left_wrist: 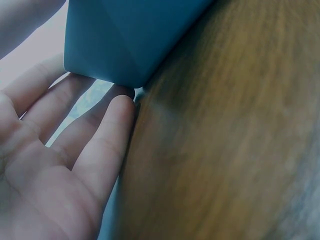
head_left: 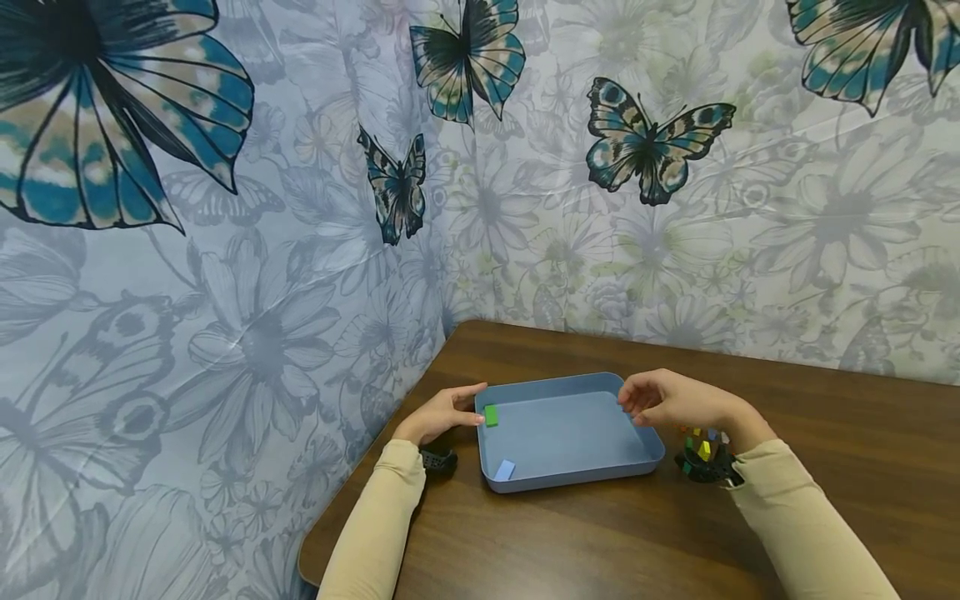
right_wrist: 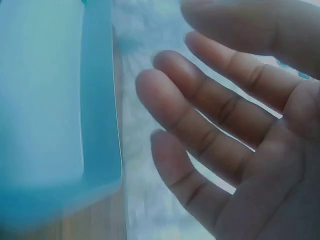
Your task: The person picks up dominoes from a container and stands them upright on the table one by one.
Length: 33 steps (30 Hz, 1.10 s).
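A shallow blue tray lies on the wooden table. Inside, a green block sits by the left wall and a light blue block near the front left corner. My left hand is at the tray's left rim, its fingers fairly straight against the outer wall in the left wrist view. At the right rim hovers my right hand, fingers loosely bent. The right wrist view shows nothing between those fingers and a gap to the tray.
A small cluster of coloured blocks, partly hidden by the right wrist and its black strap, lies right of the tray. The brown table meets walls with butterfly-printed cloth at the back and left.
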Each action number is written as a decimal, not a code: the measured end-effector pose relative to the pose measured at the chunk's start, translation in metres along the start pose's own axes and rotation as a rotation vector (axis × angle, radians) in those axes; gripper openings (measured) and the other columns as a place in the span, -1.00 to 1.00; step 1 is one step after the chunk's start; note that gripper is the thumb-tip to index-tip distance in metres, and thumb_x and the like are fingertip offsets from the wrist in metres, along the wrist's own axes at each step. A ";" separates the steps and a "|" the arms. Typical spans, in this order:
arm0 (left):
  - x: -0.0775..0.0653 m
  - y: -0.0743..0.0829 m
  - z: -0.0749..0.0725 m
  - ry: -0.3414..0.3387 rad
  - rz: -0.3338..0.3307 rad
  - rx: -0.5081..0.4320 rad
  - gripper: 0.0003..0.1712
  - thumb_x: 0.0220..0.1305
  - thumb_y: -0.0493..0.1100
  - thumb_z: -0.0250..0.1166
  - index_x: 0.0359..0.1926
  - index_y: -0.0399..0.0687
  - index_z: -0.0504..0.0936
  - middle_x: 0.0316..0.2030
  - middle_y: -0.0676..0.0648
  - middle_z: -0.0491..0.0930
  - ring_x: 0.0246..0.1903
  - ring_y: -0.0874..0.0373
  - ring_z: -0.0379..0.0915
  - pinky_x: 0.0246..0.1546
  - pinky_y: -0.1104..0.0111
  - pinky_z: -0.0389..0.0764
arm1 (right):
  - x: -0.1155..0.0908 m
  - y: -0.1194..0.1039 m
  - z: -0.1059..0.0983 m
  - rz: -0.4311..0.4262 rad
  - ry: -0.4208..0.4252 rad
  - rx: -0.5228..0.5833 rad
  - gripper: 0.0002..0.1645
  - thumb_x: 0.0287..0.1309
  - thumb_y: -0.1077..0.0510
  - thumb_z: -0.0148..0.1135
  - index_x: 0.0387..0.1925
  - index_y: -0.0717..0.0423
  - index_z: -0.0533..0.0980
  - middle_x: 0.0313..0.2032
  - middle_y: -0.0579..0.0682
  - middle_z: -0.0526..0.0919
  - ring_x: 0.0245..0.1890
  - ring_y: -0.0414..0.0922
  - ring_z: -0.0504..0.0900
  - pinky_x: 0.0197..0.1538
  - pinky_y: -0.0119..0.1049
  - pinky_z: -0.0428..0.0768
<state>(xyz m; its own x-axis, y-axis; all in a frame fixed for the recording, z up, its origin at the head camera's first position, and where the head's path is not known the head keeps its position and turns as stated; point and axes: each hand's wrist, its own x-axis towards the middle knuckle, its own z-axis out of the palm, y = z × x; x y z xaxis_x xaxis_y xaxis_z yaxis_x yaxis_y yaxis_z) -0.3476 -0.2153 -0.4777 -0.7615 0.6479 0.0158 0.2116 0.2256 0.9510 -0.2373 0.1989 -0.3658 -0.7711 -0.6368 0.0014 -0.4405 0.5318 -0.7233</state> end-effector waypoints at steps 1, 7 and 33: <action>0.000 0.000 0.000 -0.001 0.001 -0.001 -0.14 0.33 -0.26 0.33 0.55 -0.15 0.13 0.57 -0.18 0.03 0.54 -0.26 -0.12 0.47 -0.09 0.18 | 0.010 -0.003 0.002 -0.004 -0.013 -0.013 -0.72 0.28 0.22 0.31 -0.01 0.20 0.54 -0.12 0.09 0.62 -0.15 -0.12 0.64 -0.08 -0.30 0.68; 0.001 -0.003 0.001 0.011 -0.012 -0.010 -0.14 0.32 -0.25 0.35 0.55 -0.12 0.15 0.56 -0.17 0.04 0.54 -0.28 -0.10 0.46 -0.09 0.21 | 0.062 -0.016 0.013 -0.017 -0.115 0.008 -0.74 0.24 0.23 0.34 -0.03 0.14 0.58 -0.14 0.03 0.62 -0.15 -0.09 0.62 -0.08 -0.26 0.69; 0.006 -0.005 0.001 0.032 -0.018 -0.018 -0.15 0.33 -0.25 0.33 0.55 -0.12 0.16 0.56 -0.17 0.06 0.52 -0.25 -0.02 0.45 -0.07 0.25 | 0.160 -0.014 0.074 0.060 -0.419 -0.114 -0.65 0.11 0.48 0.27 -0.07 0.16 0.63 -0.13 0.09 0.66 -0.18 -0.22 0.57 -0.08 -0.35 0.62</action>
<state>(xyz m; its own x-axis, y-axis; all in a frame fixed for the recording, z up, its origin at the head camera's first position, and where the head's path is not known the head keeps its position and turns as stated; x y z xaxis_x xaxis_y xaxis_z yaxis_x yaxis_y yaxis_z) -0.3524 -0.2118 -0.4825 -0.7847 0.6198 0.0082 0.1866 0.2236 0.9567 -0.3204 0.0485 -0.4064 -0.5543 -0.7617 -0.3355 -0.4663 0.6181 -0.6329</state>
